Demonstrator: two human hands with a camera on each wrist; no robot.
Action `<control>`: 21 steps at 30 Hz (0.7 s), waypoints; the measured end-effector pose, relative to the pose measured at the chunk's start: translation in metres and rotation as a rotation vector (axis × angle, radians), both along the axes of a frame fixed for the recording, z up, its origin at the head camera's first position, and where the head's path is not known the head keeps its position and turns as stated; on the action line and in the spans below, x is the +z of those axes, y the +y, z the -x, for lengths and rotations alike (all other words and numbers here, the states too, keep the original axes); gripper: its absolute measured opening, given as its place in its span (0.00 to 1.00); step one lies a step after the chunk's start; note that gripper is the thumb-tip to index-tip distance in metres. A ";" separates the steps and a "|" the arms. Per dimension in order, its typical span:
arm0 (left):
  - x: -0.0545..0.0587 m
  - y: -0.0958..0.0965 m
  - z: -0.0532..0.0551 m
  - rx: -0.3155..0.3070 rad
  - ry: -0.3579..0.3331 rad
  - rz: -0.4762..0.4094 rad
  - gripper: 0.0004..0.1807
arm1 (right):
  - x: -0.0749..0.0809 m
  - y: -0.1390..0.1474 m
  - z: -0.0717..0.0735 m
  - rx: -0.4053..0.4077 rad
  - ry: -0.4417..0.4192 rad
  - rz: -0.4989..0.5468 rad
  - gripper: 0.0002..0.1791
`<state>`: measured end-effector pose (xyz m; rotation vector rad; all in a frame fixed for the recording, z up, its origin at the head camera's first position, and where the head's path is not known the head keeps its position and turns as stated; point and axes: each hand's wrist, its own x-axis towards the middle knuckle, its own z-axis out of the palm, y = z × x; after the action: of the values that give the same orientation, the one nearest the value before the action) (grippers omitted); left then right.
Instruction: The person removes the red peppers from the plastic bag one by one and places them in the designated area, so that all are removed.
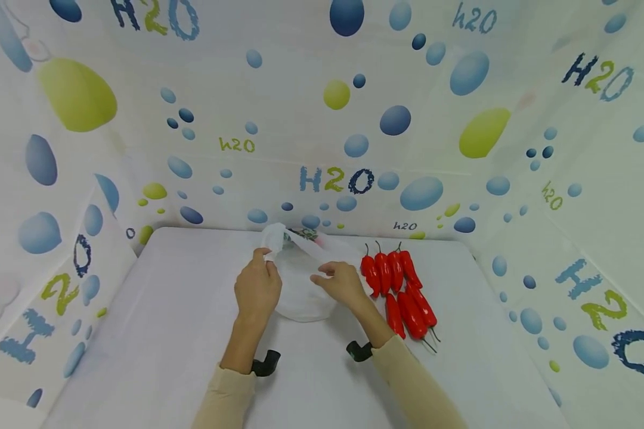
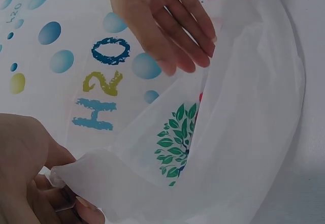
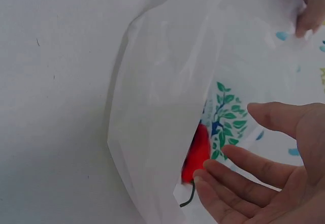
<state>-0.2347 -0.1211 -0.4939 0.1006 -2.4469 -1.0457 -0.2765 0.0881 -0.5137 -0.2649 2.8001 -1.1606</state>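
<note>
A white plastic bag (image 1: 302, 292) lies on the table with its mouth spread apart. My left hand (image 1: 259, 287) pinches a gathered corner of its rim. Over the mouth, my right hand (image 1: 344, 285) holds nothing, with its fingers loosely extended and parted from the thumb. In the right wrist view, a red chili pepper (image 3: 197, 155) shows within the mouth, close to the right fingertips, its dark stem sticking out. Part of that pepper is hidden behind the bag's front layer. A green leafy tree print (image 2: 175, 140) is on the bag's inner side.
Several red chili peppers (image 1: 382, 271) lie in two rows right of the bag, some partly behind my right forearm. A white tabletop (image 1: 188, 286) surrounds them. Behind and at both sides hangs a sheet (image 1: 295, 119) with blue and green spots and H2O lettering.
</note>
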 end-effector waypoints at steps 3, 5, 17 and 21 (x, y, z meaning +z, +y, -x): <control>0.000 0.001 -0.001 -0.005 -0.007 0.005 0.17 | -0.003 -0.005 0.006 0.011 -0.025 -0.031 0.28; 0.000 0.001 -0.001 -0.003 -0.008 0.010 0.17 | -0.003 -0.008 0.009 0.013 -0.028 -0.054 0.29; 0.001 -0.001 0.000 0.021 0.011 0.004 0.16 | -0.006 -0.026 0.032 0.074 0.004 -0.187 0.39; 0.000 -0.002 0.000 0.023 0.023 0.004 0.16 | -0.007 -0.029 0.039 0.097 0.042 -0.224 0.42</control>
<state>-0.2347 -0.1231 -0.4941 0.1145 -2.4218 -1.0264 -0.3152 0.0591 -0.5211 -0.4037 2.8831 -0.8224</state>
